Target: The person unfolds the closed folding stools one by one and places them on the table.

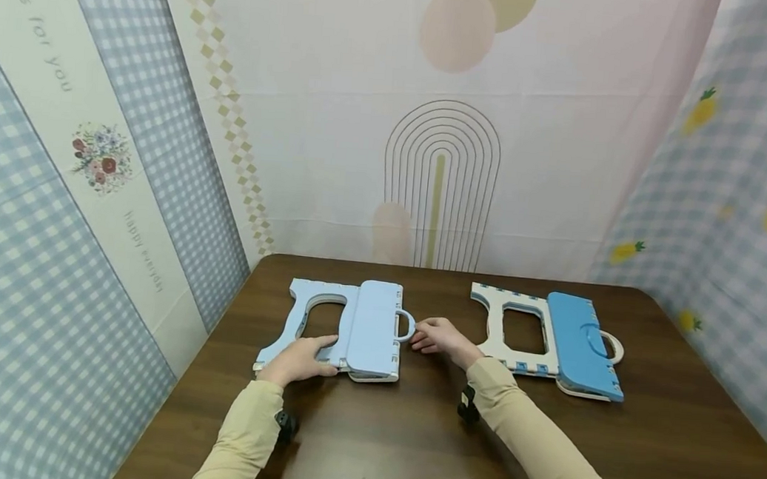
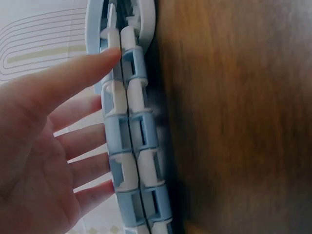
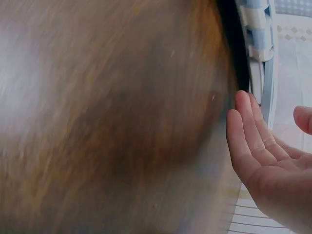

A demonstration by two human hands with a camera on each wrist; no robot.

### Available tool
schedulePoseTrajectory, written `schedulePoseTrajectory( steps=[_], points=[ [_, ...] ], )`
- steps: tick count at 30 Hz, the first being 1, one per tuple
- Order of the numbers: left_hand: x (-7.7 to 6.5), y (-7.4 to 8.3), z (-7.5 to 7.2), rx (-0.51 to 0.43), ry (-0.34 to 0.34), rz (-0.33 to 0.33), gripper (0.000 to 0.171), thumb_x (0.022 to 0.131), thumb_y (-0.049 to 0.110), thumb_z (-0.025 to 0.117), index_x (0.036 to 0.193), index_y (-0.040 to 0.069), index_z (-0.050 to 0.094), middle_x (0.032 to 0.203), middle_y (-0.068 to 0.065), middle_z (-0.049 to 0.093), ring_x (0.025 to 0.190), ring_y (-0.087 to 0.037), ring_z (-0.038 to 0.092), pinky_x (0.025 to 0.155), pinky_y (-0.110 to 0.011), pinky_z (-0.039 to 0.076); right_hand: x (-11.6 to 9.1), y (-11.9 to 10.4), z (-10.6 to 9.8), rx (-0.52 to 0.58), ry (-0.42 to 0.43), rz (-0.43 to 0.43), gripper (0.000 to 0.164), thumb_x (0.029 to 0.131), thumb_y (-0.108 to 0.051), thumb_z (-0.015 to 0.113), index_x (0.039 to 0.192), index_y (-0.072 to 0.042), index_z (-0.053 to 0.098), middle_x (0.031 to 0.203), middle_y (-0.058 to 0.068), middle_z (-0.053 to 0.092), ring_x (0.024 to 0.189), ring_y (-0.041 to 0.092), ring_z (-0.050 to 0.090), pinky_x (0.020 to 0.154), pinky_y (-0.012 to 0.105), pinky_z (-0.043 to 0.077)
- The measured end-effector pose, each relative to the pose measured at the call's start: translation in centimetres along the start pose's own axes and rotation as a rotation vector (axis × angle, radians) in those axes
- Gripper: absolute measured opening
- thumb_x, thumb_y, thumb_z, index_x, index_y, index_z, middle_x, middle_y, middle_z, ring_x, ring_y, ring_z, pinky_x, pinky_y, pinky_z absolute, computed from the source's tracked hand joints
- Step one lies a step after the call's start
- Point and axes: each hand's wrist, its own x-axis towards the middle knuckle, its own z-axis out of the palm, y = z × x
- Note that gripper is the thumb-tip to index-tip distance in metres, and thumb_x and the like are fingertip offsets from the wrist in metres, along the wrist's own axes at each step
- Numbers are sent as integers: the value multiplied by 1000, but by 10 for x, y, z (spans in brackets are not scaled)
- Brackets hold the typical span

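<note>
A light blue folding stool [image 1: 375, 324] lies folded flat on the wooden table. My left hand [image 1: 302, 358] rests on its near side, where the legs meet the seat panel. In the left wrist view the thumb touches the stool's hinged edge [image 2: 131, 131], and the other fingers lie fairly straight over its face. At the stool's right end, my right hand [image 1: 442, 338] is beside the loop handle [image 1: 407, 326]. Its fingers [image 3: 251, 131] extend toward the handle side with the thumb held apart, and no object shows in its grasp.
Further right lies a second folding stool [image 1: 577, 342], white and darker blue, also folded flat with its handle pointing right. The dark wooden table [image 1: 356, 445] runs back to a printed cloth backdrop [image 1: 336, 154]. Checked cloth [image 1: 750, 243] hangs along the right side.
</note>
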Motion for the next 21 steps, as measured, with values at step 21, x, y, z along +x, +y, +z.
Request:
schedulePoseTrajectory(
  steps=[21],
  points=[
    [2, 2, 18, 96, 119, -1, 54, 80, 19, 80, 126, 1, 60, 124, -18, 65, 117, -39, 59, 103, -53, 43, -11, -19, 7, 591, 102, 171, 29, 98, -6, 46, 120, 10, 54, 106, 19, 70, 82, 15, 69, 87, 30, 58]
  ],
)
